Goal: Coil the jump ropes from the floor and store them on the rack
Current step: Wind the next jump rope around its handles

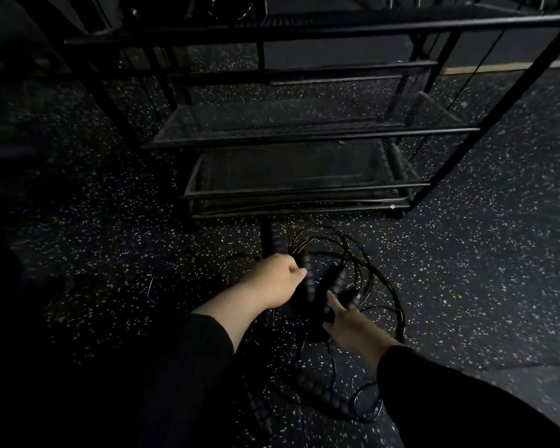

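A tangle of black jump ropes lies on the speckled floor in front of a black metal rack. My left hand is curled around a ribbed black handle above the pile. My right hand reaches into the pile with its index finger straight, touching another ribbed handle. More handles lie nearer me among the thin cords. Dim light hides the details of the ropes.
The rack has mesh shelves, the lowest close to the floor just beyond the ropes. Its slanted right leg runs up to the right. Speckled rubber floor spreads to the right.
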